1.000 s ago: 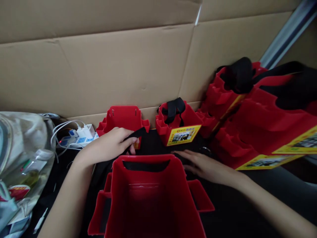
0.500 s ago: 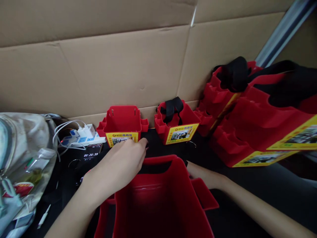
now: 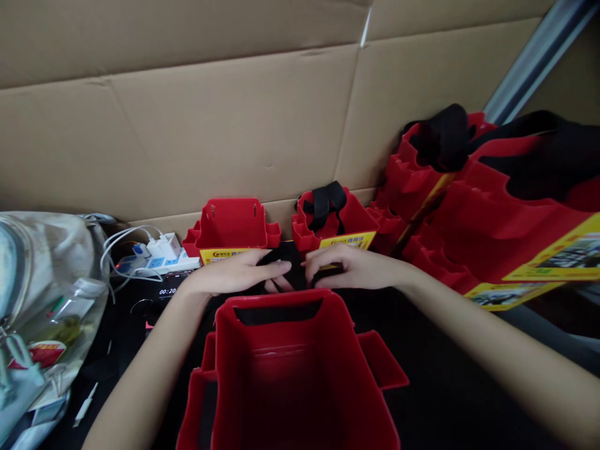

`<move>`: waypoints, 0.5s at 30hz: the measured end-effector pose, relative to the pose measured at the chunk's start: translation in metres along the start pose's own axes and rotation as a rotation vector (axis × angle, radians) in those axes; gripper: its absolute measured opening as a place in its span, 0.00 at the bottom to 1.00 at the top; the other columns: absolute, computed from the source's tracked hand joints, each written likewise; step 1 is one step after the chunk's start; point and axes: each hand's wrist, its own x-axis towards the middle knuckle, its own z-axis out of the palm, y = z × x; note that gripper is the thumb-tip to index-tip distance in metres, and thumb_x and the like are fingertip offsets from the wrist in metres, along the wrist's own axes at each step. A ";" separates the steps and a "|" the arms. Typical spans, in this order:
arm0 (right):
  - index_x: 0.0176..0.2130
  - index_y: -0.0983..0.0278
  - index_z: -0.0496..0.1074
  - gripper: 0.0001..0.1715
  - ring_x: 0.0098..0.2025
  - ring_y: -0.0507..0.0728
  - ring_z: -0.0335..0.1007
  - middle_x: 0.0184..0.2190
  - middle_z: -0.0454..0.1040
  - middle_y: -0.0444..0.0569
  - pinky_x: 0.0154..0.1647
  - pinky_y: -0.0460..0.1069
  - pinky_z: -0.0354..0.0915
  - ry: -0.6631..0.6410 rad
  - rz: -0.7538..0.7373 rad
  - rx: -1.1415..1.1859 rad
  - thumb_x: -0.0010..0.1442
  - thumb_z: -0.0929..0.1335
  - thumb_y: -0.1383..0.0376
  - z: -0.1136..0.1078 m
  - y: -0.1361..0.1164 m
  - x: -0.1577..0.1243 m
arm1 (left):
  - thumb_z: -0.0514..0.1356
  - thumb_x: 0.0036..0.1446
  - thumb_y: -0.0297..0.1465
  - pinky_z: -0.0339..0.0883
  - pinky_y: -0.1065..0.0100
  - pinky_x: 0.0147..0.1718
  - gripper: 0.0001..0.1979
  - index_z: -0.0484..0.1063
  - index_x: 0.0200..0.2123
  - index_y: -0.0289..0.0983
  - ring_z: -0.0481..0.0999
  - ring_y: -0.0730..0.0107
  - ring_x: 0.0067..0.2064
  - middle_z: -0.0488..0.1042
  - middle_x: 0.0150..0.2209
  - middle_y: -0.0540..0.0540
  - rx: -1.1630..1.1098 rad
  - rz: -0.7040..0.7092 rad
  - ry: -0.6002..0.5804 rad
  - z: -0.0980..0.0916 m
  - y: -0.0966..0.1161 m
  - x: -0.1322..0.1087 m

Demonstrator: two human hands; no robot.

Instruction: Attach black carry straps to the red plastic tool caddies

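Observation:
A red plastic caddy (image 3: pixel 290 375) with side pockets stands open right in front of me on the black table. A black strap (image 3: pixel 277 311) runs across the inside of its far wall. Just behind that wall my left hand (image 3: pixel 237 275) and my right hand (image 3: pixel 351 267) meet, fingertips almost touching. Both pinch the black strap (image 3: pixel 285 270) where it comes out behind the caddy. The strap's ends are hidden under my fingers.
Two small red caddies (image 3: pixel 232 228) (image 3: pixel 330 222) with yellow labels stand against the cardboard wall (image 3: pixel 234 125); the right one holds a folded black strap. Larger red caddies (image 3: pixel 492 219) pile at right. A power strip (image 3: pixel 150 257), phone (image 3: pixel 169 290) and plastic bag (image 3: pixel 42 300) lie left.
My right hand came up from the caddy's right side to behind its far wall. My left hand slid right to meet it, and both now hold the strap there.

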 end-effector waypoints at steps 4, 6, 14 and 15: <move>0.35 0.67 0.72 0.08 0.42 0.52 0.68 0.39 0.73 0.49 0.45 0.47 0.61 -0.001 -0.069 -0.072 0.57 0.65 0.65 -0.002 -0.001 0.020 | 0.58 0.50 0.41 0.62 0.73 0.27 0.14 0.71 0.35 0.38 0.71 0.69 0.33 0.74 0.33 0.49 0.083 0.099 0.134 0.013 0.000 0.009; 0.35 0.67 0.72 0.08 0.41 0.51 0.69 0.38 0.74 0.48 0.43 0.46 0.62 -0.013 -0.074 -0.066 0.56 0.66 0.65 -0.004 0.003 0.024 | 0.57 0.50 0.36 0.59 0.73 0.24 0.09 0.70 0.33 0.37 0.69 0.72 0.30 0.72 0.30 0.50 0.117 0.117 0.155 0.019 0.000 0.011; 0.34 0.67 0.73 0.14 0.34 0.51 0.68 0.30 0.73 0.45 0.38 0.47 0.61 -0.035 0.004 -0.131 0.53 0.68 0.57 -0.022 0.019 0.024 | 0.58 0.50 0.36 0.59 0.75 0.23 0.09 0.66 0.30 0.36 0.68 0.75 0.28 0.69 0.26 0.51 0.074 0.174 0.250 0.018 -0.004 0.009; 0.34 0.67 0.73 0.14 0.34 0.51 0.68 0.31 0.73 0.45 0.39 0.47 0.61 -0.018 -0.009 -0.144 0.54 0.67 0.57 -0.019 0.018 0.026 | 0.59 0.48 0.39 0.61 0.74 0.23 0.12 0.66 0.31 0.36 0.70 0.73 0.28 0.70 0.27 0.50 0.018 0.150 0.269 0.017 -0.005 0.011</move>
